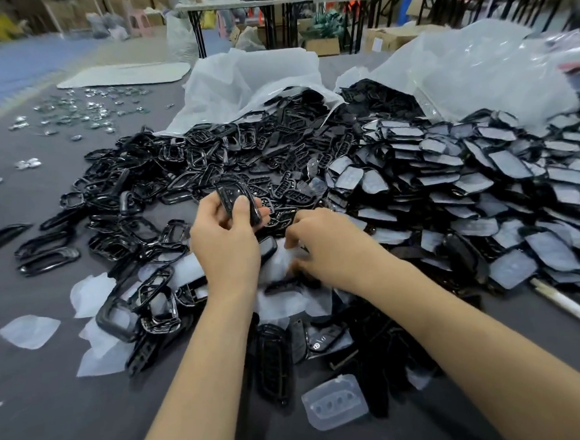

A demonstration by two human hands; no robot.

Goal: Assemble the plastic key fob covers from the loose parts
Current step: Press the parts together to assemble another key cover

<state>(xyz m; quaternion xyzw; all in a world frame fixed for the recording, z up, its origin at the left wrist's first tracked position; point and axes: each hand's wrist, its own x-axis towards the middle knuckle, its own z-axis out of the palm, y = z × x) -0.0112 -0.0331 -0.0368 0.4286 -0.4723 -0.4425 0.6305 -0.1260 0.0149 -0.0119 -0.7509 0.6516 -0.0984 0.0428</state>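
Above the middle of the dark grey worktop (pixel 54 408), the left hand (pixel 228 238) grips a glossy black plastic key fob shell (pixel 237 197), thumb curled across it. The right hand (pixel 328 244) digs curled fingers among white translucent film scraps (pixel 280 304); I cannot tell whether it holds anything. Best to lift one mating part clear and line up the edges before pressing.

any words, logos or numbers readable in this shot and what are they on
"DYD", roughly, in pale letters by a small round emblem, on a black cover piece between the forearms; blurred, first letter uncertain.
White label on a cardboard box far back: too small to read.
On the key fob cover in the left hand: nothing legible.
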